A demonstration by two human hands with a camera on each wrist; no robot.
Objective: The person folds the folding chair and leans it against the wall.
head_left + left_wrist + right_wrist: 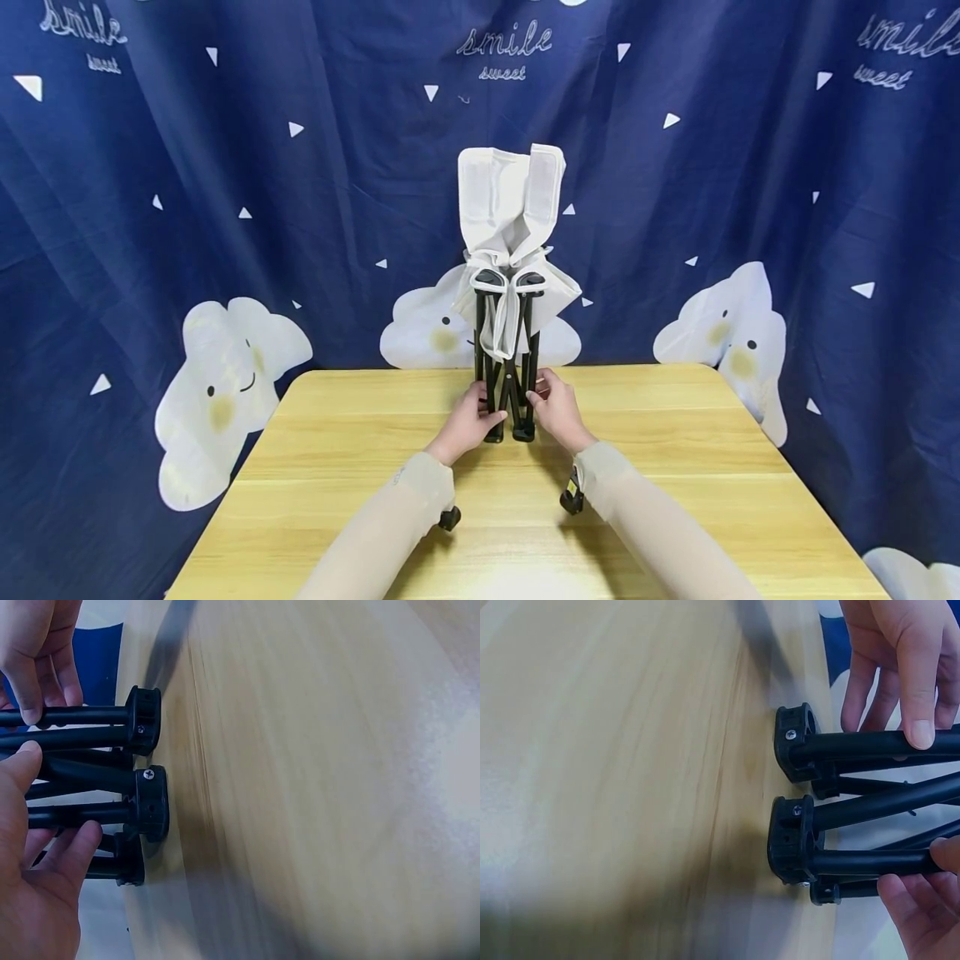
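Note:
A folded camping chair (512,196) with white fabric and black tube legs stands upright near the table's far edge. My left hand (467,421) grips the left leg tubes low down, thumb in front and fingers behind. On the other side, my right hand (558,408) holds the right leg tubes between thumb and fingers. In the left wrist view, black plastic feet (153,806) with screws rest on the tabletop. The right wrist view shows the crossed legs (885,801) close together between both hands. White fabric hangs bunched over the upper legs.
The light wooden table (360,454) has rounded far corners. Behind and beside it hangs a dark blue curtain (360,167) with clouds and white triangles. Black wrist devices (572,498) hang below both sleeves.

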